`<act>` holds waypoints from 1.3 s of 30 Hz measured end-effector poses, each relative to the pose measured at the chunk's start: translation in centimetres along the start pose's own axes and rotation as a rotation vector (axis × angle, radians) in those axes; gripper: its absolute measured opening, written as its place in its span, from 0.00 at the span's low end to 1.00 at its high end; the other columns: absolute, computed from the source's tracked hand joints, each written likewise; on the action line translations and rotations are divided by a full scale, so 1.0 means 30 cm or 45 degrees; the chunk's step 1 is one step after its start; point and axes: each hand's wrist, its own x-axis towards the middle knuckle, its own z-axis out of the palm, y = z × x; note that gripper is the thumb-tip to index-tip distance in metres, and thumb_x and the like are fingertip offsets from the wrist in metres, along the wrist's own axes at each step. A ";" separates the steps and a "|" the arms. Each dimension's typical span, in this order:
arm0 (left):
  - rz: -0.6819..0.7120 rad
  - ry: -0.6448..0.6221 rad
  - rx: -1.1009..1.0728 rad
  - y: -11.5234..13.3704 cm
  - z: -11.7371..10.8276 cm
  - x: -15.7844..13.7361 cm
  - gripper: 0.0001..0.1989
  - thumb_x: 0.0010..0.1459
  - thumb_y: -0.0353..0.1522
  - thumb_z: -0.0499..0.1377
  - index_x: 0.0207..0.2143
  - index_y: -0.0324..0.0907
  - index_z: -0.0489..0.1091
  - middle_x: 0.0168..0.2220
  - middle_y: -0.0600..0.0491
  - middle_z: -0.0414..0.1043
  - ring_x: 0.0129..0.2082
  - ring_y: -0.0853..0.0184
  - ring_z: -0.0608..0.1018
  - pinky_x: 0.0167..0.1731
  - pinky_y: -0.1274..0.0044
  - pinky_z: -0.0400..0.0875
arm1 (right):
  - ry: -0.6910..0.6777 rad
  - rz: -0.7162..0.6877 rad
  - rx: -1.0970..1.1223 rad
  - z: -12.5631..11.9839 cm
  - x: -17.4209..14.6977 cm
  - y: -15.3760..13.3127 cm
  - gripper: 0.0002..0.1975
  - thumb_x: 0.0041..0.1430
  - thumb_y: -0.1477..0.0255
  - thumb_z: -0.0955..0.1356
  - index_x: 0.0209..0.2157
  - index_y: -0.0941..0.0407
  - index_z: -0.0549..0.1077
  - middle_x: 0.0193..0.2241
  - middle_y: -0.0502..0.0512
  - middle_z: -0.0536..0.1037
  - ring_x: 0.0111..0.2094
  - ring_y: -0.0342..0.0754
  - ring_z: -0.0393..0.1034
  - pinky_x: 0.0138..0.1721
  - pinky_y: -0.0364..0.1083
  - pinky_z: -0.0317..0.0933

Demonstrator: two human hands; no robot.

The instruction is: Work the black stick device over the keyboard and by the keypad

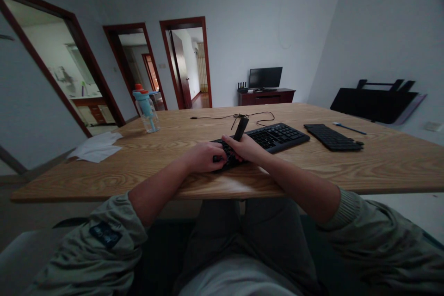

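Observation:
A black keyboard (277, 136) lies at a slant on the wooden table in front of me, its left end mostly covered by my hands. My left hand (205, 156) is closed around that left end, its fingers curled at the near corner. In my right hand (248, 148) is a black tool with a flat, wide handle (241, 128) that sticks up and leans to the right. The tool's lower end is hidden behind my fingers, over the keys. Behind the keyboard runs its thin black cable (222, 117), partly bundled.
To the right lie a thin black slab of keys (333, 137) and a blue toothbrush-like brush (350, 128). White paper sheets (95, 146) and a clear bottle with an orange-and-blue lid (147, 110) are at the left. The table's front edge (138, 198) is near my forearms.

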 end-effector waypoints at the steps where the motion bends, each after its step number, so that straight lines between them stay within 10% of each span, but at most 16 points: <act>1: 0.001 -0.001 -0.005 0.001 0.000 0.000 0.07 0.58 0.30 0.58 0.32 0.40 0.77 0.35 0.50 0.76 0.33 0.68 0.76 0.35 0.77 0.67 | 0.004 -0.008 0.001 0.001 0.000 -0.001 0.24 0.60 0.49 0.66 0.25 0.56 0.69 0.14 0.50 0.67 0.14 0.42 0.59 0.14 0.42 0.54; 29: -0.042 -0.046 -0.034 0.021 -0.007 0.008 0.07 0.58 0.29 0.58 0.31 0.40 0.76 0.33 0.51 0.77 0.31 0.69 0.76 0.33 0.78 0.67 | -0.060 0.005 -0.026 -0.005 0.012 -0.001 0.16 0.65 0.64 0.65 0.25 0.57 0.67 0.14 0.48 0.67 0.14 0.41 0.60 0.15 0.40 0.55; 39: -0.066 -0.062 -0.081 0.001 -0.002 0.003 0.07 0.56 0.30 0.59 0.35 0.41 0.77 0.34 0.51 0.79 0.34 0.66 0.77 0.36 0.76 0.69 | -0.011 -0.261 -0.214 0.007 0.012 0.011 0.22 0.65 0.56 0.63 0.24 0.57 0.71 0.16 0.51 0.69 0.18 0.42 0.63 0.21 0.41 0.54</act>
